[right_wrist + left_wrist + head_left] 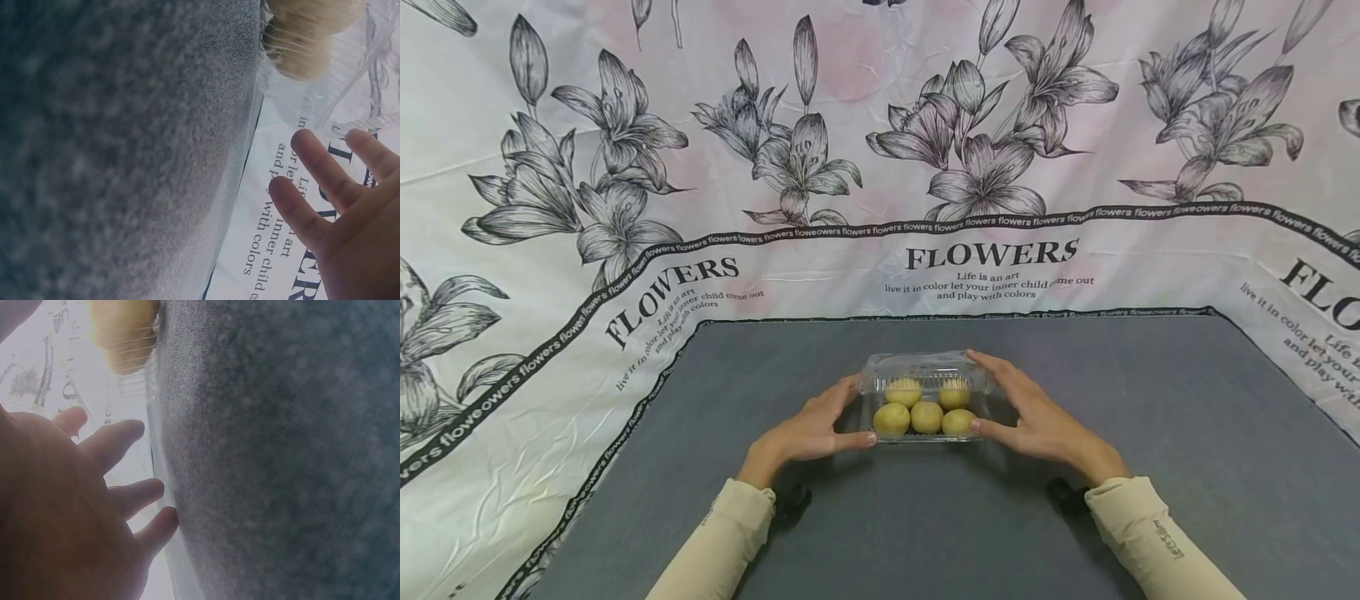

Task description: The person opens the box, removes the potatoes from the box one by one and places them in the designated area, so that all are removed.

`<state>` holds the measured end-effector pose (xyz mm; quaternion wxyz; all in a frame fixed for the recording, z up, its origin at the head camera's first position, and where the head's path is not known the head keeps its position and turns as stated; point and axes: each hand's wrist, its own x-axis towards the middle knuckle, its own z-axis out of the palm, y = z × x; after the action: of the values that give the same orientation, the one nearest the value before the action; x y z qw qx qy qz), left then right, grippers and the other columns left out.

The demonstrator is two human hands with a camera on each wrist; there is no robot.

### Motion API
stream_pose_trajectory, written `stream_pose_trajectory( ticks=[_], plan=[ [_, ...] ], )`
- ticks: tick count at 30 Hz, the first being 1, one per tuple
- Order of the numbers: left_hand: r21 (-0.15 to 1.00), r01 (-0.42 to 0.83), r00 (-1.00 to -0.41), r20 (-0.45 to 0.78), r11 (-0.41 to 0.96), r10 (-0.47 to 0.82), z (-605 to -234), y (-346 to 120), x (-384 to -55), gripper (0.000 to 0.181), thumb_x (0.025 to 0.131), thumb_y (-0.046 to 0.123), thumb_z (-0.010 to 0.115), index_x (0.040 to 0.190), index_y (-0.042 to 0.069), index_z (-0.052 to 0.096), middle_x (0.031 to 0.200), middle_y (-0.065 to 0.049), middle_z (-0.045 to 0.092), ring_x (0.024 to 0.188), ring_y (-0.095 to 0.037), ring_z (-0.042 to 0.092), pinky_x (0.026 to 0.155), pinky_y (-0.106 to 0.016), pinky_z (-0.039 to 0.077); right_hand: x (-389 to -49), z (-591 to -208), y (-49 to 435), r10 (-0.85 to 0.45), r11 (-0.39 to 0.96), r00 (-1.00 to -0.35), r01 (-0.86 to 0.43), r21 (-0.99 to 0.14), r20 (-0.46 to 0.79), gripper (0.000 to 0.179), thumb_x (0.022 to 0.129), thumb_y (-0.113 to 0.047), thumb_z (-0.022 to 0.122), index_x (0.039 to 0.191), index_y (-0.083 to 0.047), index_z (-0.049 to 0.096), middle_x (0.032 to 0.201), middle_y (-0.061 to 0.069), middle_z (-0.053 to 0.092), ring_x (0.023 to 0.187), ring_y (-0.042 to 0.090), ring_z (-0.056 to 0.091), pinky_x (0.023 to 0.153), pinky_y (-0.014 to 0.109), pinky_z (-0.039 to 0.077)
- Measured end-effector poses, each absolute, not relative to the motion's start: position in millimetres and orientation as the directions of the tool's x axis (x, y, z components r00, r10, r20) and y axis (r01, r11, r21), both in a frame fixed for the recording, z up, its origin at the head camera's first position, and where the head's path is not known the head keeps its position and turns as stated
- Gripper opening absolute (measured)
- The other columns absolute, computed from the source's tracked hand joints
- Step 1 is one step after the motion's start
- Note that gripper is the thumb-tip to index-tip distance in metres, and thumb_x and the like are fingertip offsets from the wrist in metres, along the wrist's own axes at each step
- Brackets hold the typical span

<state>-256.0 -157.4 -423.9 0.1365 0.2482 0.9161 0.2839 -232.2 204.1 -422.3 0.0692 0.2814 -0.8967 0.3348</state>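
A clear plastic clamshell box [880,372] sits on the grey table with several round yellow fruits [927,417] inside, and its lid stands over the back row. My left hand [811,430] is at the box's left side, thumb by the front corner and fingers toward the back. In the left wrist view, the fingers [128,494] are spread and fairly straight. On the other side, my right hand [1037,417] has its thumb at the front right corner and its fingertips at the lid's back right. The right wrist view shows straight, spread fingers [331,178] near the box's ribbed wall.
The grey tabletop [917,525] surrounds the box. Behind and beside it hangs a white cloth [820,275] printed with flowers and lettering, its dark border along the table's back edge. Dark straps [792,503] show at both wrists.
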Motion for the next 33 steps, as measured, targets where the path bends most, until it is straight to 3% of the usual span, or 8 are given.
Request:
stream_pose_trajectory(
  ticks=[7,14,27,33],
  plan=[
    [0.582,0.398,-0.826,-0.108,0.709,0.553,-424.3,-157.8,-255.9,0.101,0.090,0.068,0.063,0.165,0.019,0.014,0.166,-0.003,0.034,0.158,-0.029,0.022,0.124,-0.064,0.013,-232.6,-421.7,203.1,-0.448,0.628,-0.838,-0.544,-0.557,0.313,0.093,0.091,-0.040,0.076,0.164,-0.031,0.019,0.162,0.010,0.035,0.135,0.038,0.048,0.102,0.070,0.042],
    [0.601,0.450,-0.797,-0.062,0.661,0.600,-424.4,-157.8,-256.9,0.094,0.094,0.060,0.064,0.165,0.028,0.012,0.164,0.002,0.039,0.157,-0.028,0.023,0.122,-0.067,0.015,-238.4,-419.2,201.3,-0.441,0.607,-0.820,-0.572,-0.552,0.364,0.095,0.090,-0.035,0.078,0.164,-0.029,0.020,0.163,0.007,0.035,0.128,0.035,0.055,0.098,0.065,0.047],
    [0.600,0.455,-0.795,-0.059,0.658,0.603,-424.4,-157.3,-257.1,0.096,0.094,0.060,0.064,0.165,0.025,0.011,0.163,0.002,0.040,0.159,-0.027,0.019,0.121,-0.068,0.013,-247.3,-413.0,200.0,-0.417,0.627,-0.822,-0.570,-0.532,0.388,0.099,0.090,-0.035,0.079,0.164,-0.036,0.014,0.162,0.012,0.036,0.124,0.037,0.059,0.090,0.062,0.050],
    [0.600,0.459,-0.795,-0.053,0.655,0.605,-426.0,-157.8,-257.5,0.094,0.094,0.059,0.064,0.165,0.026,0.011,0.163,0.002,0.039,0.159,-0.028,0.019,0.121,-0.069,0.014,-252.5,-412.2,198.9,-0.407,0.630,-0.823,-0.567,-0.530,0.396,0.102,0.089,-0.034,0.079,0.164,-0.033,0.011,0.153,0.019,0.047,0.121,0.038,0.060,0.084,0.058,0.053]
  ],
)
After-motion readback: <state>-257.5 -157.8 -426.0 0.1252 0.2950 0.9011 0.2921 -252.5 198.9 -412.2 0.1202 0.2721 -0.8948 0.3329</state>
